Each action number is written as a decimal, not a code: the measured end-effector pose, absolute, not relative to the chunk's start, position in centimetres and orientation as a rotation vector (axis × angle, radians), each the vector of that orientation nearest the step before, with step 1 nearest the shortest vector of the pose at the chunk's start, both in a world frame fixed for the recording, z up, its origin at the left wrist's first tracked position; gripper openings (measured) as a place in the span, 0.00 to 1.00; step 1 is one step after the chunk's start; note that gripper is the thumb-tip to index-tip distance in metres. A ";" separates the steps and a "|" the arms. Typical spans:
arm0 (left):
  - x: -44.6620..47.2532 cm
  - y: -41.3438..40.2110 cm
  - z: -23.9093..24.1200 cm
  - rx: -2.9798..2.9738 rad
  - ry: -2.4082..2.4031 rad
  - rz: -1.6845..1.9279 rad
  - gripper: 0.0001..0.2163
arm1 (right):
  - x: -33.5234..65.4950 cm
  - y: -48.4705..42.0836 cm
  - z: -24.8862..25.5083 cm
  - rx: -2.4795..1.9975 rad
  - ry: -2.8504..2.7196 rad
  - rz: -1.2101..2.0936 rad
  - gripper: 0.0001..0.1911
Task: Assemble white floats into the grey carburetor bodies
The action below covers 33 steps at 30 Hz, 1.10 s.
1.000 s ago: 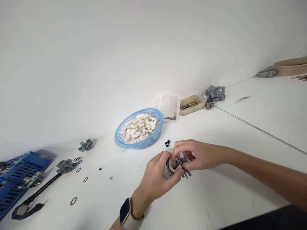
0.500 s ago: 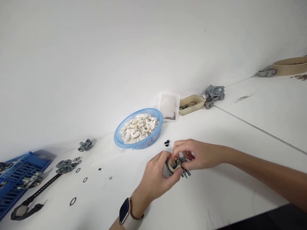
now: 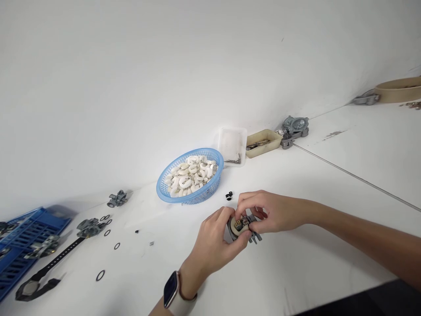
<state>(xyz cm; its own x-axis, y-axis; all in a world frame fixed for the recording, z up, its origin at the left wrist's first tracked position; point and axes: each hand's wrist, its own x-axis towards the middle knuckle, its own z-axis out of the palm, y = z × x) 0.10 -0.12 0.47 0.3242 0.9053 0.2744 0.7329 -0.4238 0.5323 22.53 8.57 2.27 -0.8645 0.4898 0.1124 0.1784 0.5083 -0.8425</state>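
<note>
Two grips are meeting on the metal part [image 3: 243, 227] over the worktop [image 3: 315, 263]: your left hand [image 3: 215, 239] and right hand [image 3: 267, 211], fingers closed on opposite sides. Risk: uneven pressure could be tilting it, loosening small brass fittings [image 3: 237, 223].

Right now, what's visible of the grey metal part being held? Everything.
The metal part is grey, with a rounded cream piece facing up, brass-coloured fittings beside it and short prongs at the lower right. The left grip curls round its left side; the right grip holds it from the right. Some of it is hidden; contact with the white table is unclear.
</note>
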 end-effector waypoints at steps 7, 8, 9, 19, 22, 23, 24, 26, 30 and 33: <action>0.2 -0.2 0.6 2.302 1.471 0.773 0.08 | 22.6 8.5 2.2 -0.548 -2.428 1.268 0.18; 0.2 -0.2 0.7 2.298 1.472 0.770 0.08 | 22.6 8.5 2.3 -0.547 -2.429 1.263 0.18; 0.2 -0.2 0.7 2.293 1.473 0.768 0.08 | 22.6 8.5 2.3 -0.547 -2.429 1.260 0.18; 0.2 -0.2 0.7 2.294 1.472 0.764 0.08 | 22.5 8.5 2.3 -0.542 -2.436 1.248 0.18; 0.3 -0.2 0.7 2.296 1.477 0.760 0.08 | 22.5 8.5 2.3 -0.534 -2.436 1.245 0.18; 0.3 -0.2 0.7 2.296 1.478 0.759 0.08 | 22.5 8.5 2.3 -0.531 -2.436 1.242 0.18; 0.3 -0.2 0.8 2.295 1.479 0.758 0.08 | 22.5 8.5 2.2 -0.529 -2.436 1.240 0.18; 0.3 -0.2 0.8 2.291 1.479 0.759 0.07 | 22.5 8.5 2.2 -0.529 -2.437 1.234 0.18; 0.2 -0.2 0.9 2.292 1.473 0.760 0.07 | 22.6 8.6 2.1 -0.518 -2.437 1.221 0.17; 0.2 -0.3 0.9 2.303 1.476 0.760 0.07 | 22.5 8.6 2.1 -0.515 -2.440 1.219 0.17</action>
<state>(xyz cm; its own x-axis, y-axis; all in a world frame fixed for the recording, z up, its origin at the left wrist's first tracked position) 0.17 -0.31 0.87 0.3316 0.9040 0.2697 0.7444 -0.4264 0.5139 22.53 8.57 2.06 -0.8672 0.4725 0.1570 0.1581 0.5604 -0.8130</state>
